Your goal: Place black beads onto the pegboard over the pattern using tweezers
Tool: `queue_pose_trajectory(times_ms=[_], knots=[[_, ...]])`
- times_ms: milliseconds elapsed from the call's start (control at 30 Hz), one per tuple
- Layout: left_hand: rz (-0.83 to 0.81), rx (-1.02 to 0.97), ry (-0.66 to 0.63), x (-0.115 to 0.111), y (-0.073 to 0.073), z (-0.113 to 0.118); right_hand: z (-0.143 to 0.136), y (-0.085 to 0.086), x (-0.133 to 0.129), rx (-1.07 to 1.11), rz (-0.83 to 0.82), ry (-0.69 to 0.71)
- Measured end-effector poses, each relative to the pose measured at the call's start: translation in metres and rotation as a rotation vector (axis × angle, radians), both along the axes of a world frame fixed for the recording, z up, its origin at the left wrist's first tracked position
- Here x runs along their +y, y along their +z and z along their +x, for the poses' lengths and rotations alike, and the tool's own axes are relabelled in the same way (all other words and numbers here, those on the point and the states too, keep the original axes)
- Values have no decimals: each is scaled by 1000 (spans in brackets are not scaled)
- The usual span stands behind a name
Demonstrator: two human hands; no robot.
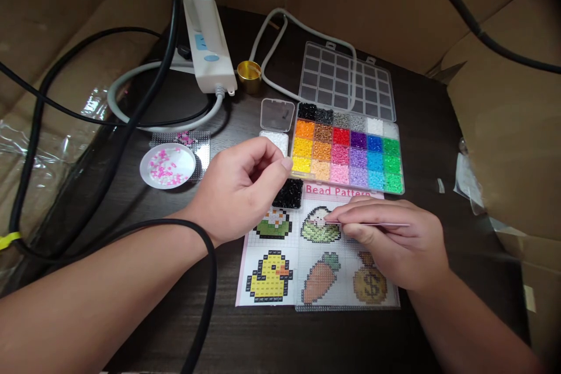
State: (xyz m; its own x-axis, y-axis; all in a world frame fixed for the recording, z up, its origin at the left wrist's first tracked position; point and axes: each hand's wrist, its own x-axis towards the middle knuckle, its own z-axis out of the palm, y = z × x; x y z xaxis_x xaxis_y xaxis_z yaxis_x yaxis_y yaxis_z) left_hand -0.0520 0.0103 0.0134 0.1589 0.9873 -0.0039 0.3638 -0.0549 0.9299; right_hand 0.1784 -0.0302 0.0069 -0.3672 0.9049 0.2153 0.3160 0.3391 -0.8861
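Observation:
My right hand [390, 234] pinches thin metal tweezers [388, 224], their tips over a small bead figure [321, 225] with a dark outline, white top and green lower part. That figure lies on a clear pegboard [348, 307], laid over the printed bead pattern sheet [243, 274]. A carrot and a money bag show through the board; a yellow duck is printed to its left. My left hand [243, 187] hovers by the bead boxes, fingers curled and thumb against the index finger; anything between them is too small to make out. It partly covers the white bead box [275, 140] and black bead box [289, 194].
A compartment box [350, 146] of coloured beads has its clear lid [346, 76] folded back. At left, a white dish [167, 166] of pink beads rests on another pegboard [201, 155]. Behind stand a gold cup [249, 76] and power strip [213, 52]. A black cable [213, 280] crosses my left forearm.

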Motion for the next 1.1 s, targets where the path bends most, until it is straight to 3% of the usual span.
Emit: queue_pose_trajectory(times_ms=[1100], knots=[[-12,6,-3,0,2,1,2,4,0,21,-104,-77]])
